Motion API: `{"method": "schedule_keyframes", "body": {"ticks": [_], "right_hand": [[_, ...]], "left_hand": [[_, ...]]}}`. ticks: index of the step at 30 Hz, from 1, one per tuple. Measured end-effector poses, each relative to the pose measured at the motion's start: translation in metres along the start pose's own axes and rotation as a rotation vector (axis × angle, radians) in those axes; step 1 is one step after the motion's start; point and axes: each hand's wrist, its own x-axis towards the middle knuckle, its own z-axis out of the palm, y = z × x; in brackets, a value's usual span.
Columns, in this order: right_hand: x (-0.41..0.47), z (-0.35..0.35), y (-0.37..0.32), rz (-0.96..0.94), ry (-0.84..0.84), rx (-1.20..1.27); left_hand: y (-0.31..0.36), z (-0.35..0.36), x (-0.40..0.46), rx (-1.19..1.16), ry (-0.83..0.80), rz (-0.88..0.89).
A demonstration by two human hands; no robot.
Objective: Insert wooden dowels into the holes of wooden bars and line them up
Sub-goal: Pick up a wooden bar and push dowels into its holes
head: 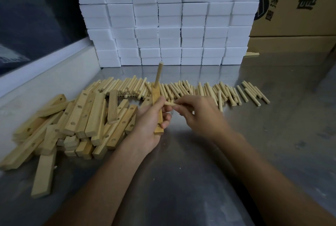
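My left hand (151, 122) grips a wooden bar (156, 95) lengthwise above the metal table. One dowel (158, 74) stands upright in the hole at the bar's far end. My right hand (198, 115) pinches a second dowel (169, 104) and holds its tip against the bar's side near the middle. A heap of drilled bars (87, 116) lies to the left. A long row of loose dowels (200, 91) stretches across the table behind my hands.
A wall of stacked white foam blocks (163, 18) stands at the back of the steel table (200, 162). Cardboard boxes (300, 7) fill the back right. A white ledge (45, 69) and a dark window run along the left.
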Motion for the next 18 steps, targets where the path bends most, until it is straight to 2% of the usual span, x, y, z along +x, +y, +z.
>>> {"method": "schedule_keyframes", "body": {"ticks": [6, 10, 15, 18], "right_hand": [[-0.0015, 0.0029, 0.0054, 0.116, 0.016, 0.08], [-0.0019, 0.003, 0.0051, 0.102, 0.042, 0.091], [-0.0027, 0.0031, 0.0015, 0.08, 0.106, 0.135], [-0.0024, 0.0035, -0.0004, 0.129, 0.137, 0.238]], "left_hand": [[0.0008, 0.0004, -0.001, -0.043, -0.025, -0.029], [0.0011, -0.0009, -0.0007, -0.101, -0.043, -0.019], [-0.0014, -0.0002, 0.0019, -0.006, 0.003, -0.001], [-0.0012, -0.0006, 0.0031, 0.033, 0.006, 0.009]]}}
